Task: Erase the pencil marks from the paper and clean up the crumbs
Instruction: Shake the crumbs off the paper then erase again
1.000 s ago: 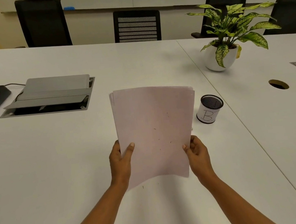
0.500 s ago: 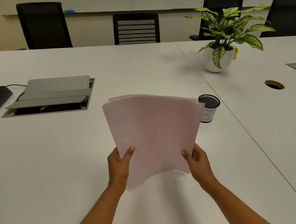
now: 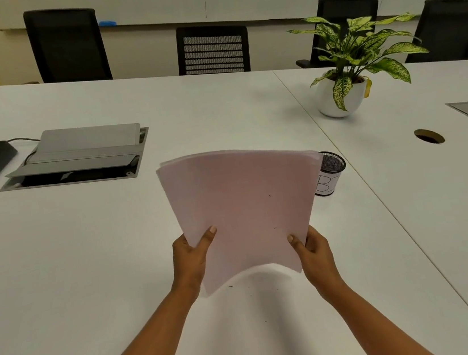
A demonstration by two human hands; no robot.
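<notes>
I hold a thin stack of pale pink paper point(image 3: 245, 205) lifted off the white table point(image 3: 90, 270), bowed upward and tilted away from me. My left hand point(image 3: 191, 257) grips its lower left edge, thumb on top. My right hand point(image 3: 314, 251) grips the lower right corner. A few dark crumbs point(image 3: 269, 195) cling to the sheet. More tiny crumbs point(image 3: 230, 286) lie on the table under the paper's near edge.
A black mesh pen cup point(image 3: 329, 172) stands just right of the paper, partly hidden by it. A grey cable box with raised lid point(image 3: 81, 154) lies at the left, a potted plant point(image 3: 343, 91) far right, a round cable hole point(image 3: 429, 136) beyond. Black chairs line the far side.
The paper has tilted further away from me and bowed more, its far edge dropping and now covering part of the pen cup. Both hands keep their grip.
</notes>
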